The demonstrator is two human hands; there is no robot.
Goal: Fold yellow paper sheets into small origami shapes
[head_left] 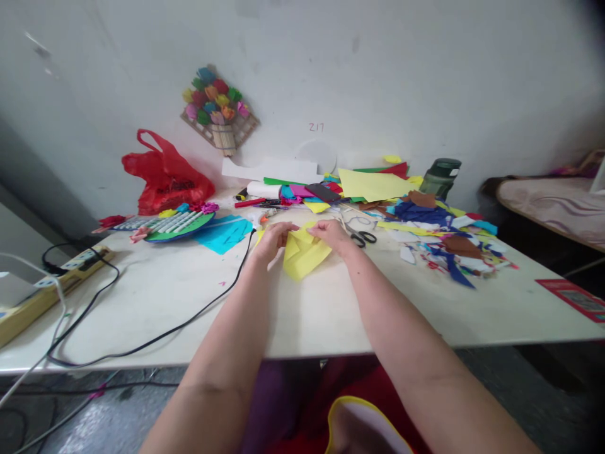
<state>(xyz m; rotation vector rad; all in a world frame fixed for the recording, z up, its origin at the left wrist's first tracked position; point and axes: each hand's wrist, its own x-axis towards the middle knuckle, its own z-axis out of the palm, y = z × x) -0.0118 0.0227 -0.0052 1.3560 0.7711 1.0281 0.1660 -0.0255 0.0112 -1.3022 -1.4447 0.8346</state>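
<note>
A folded yellow paper sheet (305,254) lies on the white table (155,302) in front of me. My left hand (275,238) presses on its left upper edge, fingers curled over the fold. Over on the sheet's right upper edge rests my right hand (333,234), pinching the paper there. Both forearms reach out from the near table edge.
Black-handled scissors (363,237) lie just right of my right hand. Coloured paper scraps (444,243) cover the right side. A blue sheet (224,232), a red plastic bag (165,176) and a green bottle (440,176) stand farther back. A black cable (155,337) and power strip (70,268) lie left.
</note>
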